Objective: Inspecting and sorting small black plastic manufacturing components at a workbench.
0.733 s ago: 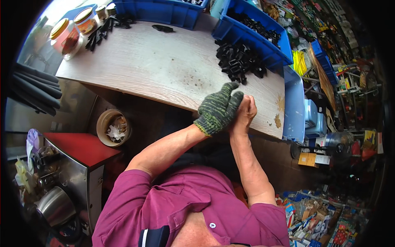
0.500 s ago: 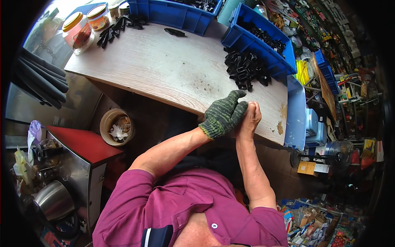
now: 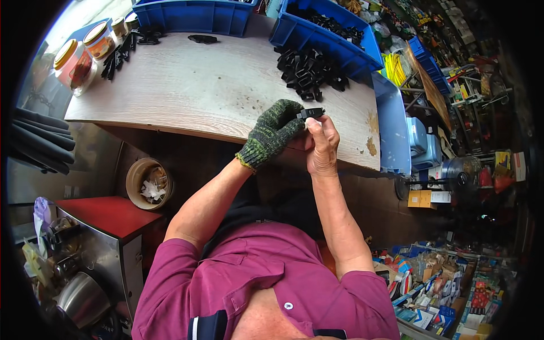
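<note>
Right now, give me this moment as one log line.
right hand: holding black part | left hand: gloved, beside part, contact unclear | black pile: on table

Part between left hand and right hand at the near edge of the table, pile of parts beyond, right bin behind pile, left bin farther left, jars at table's left end, bucket on floor at left

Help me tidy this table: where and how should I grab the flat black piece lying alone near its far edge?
Probably pinch the black piece across its short width, at the middle: it lies flat, its length running left to right. Come from above and the near side, since the blue bin rises behind it.
</note>
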Demonstrator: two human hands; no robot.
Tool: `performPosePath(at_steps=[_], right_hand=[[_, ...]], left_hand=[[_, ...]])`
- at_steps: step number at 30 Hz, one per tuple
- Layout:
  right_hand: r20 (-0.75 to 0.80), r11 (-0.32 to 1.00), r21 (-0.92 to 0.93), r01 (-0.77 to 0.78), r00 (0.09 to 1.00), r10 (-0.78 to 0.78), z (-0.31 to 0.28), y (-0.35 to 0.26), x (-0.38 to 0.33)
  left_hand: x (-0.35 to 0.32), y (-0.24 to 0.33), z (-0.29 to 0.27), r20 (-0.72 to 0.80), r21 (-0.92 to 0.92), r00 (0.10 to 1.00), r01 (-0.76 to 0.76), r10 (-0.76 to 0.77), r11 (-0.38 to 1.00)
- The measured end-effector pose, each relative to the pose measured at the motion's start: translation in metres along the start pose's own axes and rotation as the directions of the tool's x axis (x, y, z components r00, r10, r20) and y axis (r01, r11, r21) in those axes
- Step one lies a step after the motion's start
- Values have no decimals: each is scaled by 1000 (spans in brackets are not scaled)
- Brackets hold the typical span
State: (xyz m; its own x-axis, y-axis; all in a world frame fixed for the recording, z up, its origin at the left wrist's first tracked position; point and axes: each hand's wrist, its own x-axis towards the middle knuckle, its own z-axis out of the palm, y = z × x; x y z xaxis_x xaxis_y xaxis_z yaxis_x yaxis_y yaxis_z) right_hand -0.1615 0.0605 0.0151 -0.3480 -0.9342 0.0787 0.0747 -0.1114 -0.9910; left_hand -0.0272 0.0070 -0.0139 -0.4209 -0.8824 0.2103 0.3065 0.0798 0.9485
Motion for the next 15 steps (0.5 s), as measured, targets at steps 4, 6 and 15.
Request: performPosePath(at_steps=[4,6,15], right_hand=[[-16,998,56,-10,1000,11,-1,0,-1],[-7,996,87,-13,1000,14,0,1,-2],[-94,999,18,-28,995,29,-7,-2,4]], left_hand=[[-1,10,2,10,23,998,66,-67,998],[-2,5,0,13,35,1000,28,-29,999],[-6,8,7,83,104,992,-103,95,989]])
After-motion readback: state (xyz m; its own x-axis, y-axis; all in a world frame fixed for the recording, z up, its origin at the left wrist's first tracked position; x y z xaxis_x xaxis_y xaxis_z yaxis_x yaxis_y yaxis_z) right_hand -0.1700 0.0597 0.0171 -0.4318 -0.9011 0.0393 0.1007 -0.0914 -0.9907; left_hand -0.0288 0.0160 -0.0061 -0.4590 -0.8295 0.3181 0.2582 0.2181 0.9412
